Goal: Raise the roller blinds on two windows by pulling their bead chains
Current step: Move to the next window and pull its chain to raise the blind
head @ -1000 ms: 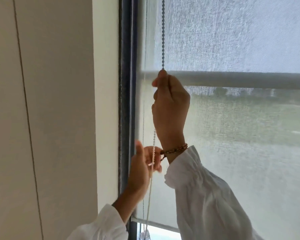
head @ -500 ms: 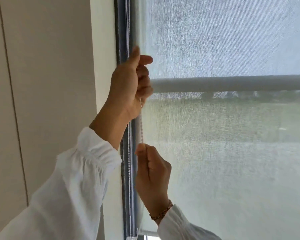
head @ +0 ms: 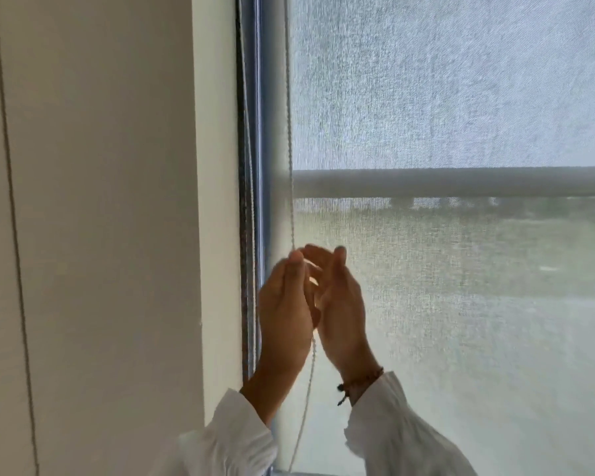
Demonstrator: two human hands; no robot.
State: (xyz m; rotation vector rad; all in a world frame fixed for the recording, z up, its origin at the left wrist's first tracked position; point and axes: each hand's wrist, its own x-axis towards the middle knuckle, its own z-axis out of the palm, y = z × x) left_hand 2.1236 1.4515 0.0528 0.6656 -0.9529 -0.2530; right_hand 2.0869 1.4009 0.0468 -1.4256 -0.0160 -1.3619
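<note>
The bead chain hangs vertically at the left edge of the roller blind, just beside the window frame. It enters between both raised hands and exits below the palms. Left hand — grip closed on the chain at thumb level. Right hand — fingers extended, grip open, just beside the left.
</note>
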